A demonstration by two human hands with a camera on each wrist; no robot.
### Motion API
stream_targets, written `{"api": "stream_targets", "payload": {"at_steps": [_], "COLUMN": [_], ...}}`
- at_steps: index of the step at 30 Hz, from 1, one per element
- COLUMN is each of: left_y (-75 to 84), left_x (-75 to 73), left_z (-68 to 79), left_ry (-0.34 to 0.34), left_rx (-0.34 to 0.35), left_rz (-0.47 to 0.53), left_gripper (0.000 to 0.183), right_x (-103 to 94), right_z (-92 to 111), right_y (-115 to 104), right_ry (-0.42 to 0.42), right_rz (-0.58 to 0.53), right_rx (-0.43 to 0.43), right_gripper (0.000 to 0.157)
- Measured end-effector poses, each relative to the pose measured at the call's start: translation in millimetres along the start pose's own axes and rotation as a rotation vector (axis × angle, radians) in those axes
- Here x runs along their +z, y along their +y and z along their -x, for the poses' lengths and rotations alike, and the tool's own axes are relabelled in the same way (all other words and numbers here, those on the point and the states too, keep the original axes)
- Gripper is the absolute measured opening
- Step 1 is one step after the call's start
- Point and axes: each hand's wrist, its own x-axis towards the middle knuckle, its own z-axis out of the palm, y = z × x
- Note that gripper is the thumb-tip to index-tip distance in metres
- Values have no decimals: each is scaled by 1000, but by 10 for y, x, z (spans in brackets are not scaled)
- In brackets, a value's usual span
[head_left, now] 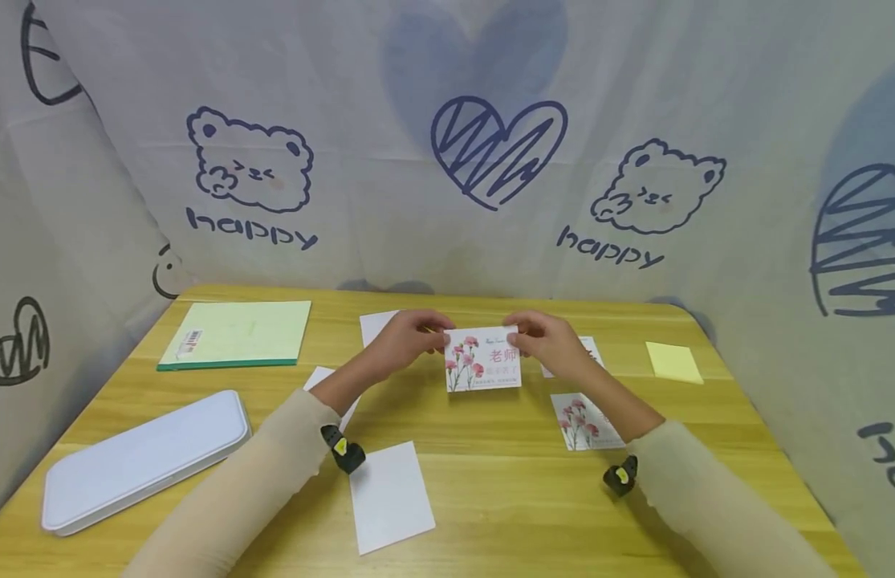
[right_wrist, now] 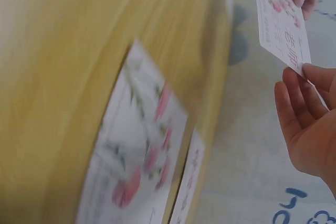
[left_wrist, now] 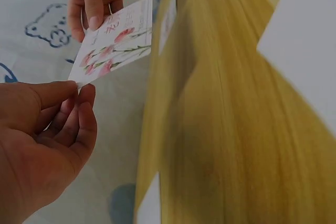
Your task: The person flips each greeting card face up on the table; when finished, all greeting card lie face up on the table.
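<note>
Between both hands, above the table, is a white greeting card (head_left: 483,373) printed with pink carnations and red Chinese characters. My left hand (head_left: 406,341) pinches its upper left corner between thumb and fingers. At the upper right corner my right hand (head_left: 551,343) pinches it likewise. In the left wrist view the card (left_wrist: 116,40) is seen at a slant, with the left hand (left_wrist: 47,129) at its near corner. Beneath my right forearm lies a second carnation card (head_left: 580,421), and another card (head_left: 590,352) lies behind it, partly covered by the right hand and arm.
A blank white card (head_left: 392,498) lies near the front, with more white cards (head_left: 375,325) partly behind the left arm. To the left are a white case (head_left: 147,461) and a pale green pad (head_left: 237,333). Yellow sticky notes (head_left: 674,363) lie at the right. A printed curtain (head_left: 375,193) hangs behind.
</note>
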Motion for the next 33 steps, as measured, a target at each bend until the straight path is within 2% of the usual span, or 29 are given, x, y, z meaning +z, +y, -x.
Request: {"api": "stream_targets", "payload": {"at_steps": [7,12,17,19,28,33], "left_y": [-220,-354,-393,-399,-397,-387], "left_x": [82,160,213,223,266,251], "left_z": [-373,-616,-749,-774,-828,-814], "left_ry": [-62,-69,-98,-106,-113,-101], "left_rx": [-61,-30,-34,-37,-56,-47], "left_rz": [-159,-338,-526,-565,-605,-572], "left_gripper": [21,17,18,18,20,19], "right_x": [-7,7,32,38,43,25], "right_z": [-268,-396,-488,-519,-571,-551], "right_y": [302,403,498,541,660,650], "right_ry": [-45,-65,-76,-79,-71,-70], "right_rz": [202,375,467,495,586,520], "right_rx": [80,118,139,131,80,65], "right_gripper": [26,19,17,17,16,19]}}
